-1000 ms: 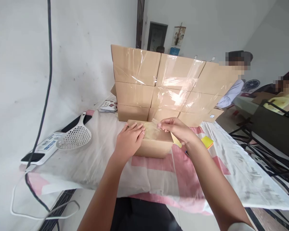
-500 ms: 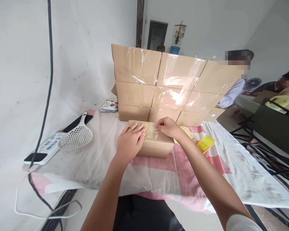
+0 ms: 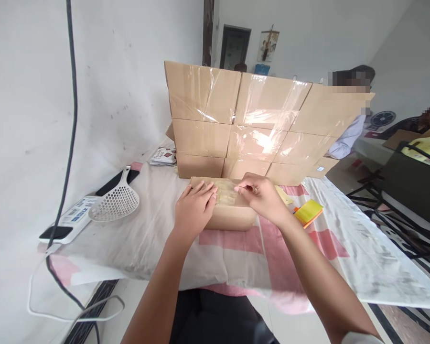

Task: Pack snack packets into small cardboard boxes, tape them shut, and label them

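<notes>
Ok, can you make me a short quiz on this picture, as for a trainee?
1. True or false: the left hand rests on top of the small box.
2. Which lies to the left of the small box: (a) fan, (b) perforated scoop, (c) yellow pad?
3. Fill in: the fingertips of the right hand are at the clear ____ on the box's top.

Key: 1 true; 2 b; 3 tape.
</notes>
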